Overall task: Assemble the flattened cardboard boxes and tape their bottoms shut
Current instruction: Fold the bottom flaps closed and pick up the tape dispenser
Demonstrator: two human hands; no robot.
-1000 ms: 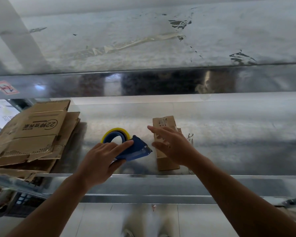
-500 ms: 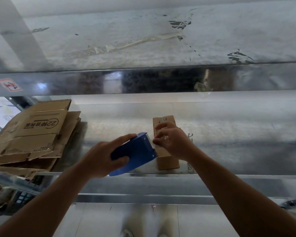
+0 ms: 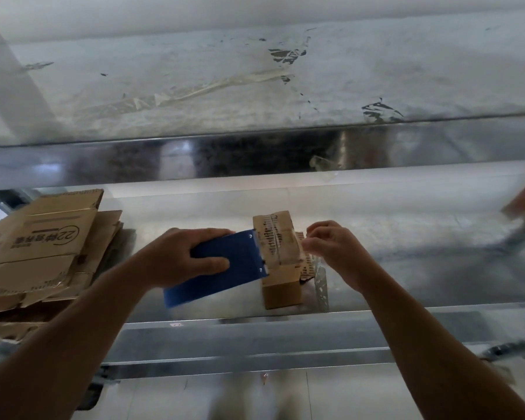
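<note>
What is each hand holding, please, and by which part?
The left hand grips the blue tape dispenser around its body; the right hand pinches the clear tape by its free end.

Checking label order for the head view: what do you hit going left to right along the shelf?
stack of flattened cardboard boxes → left hand → blue tape dispenser that it holds → small cardboard box → right hand, pinching the tape. The tape is left out of the order: it spans over the box.
</note>
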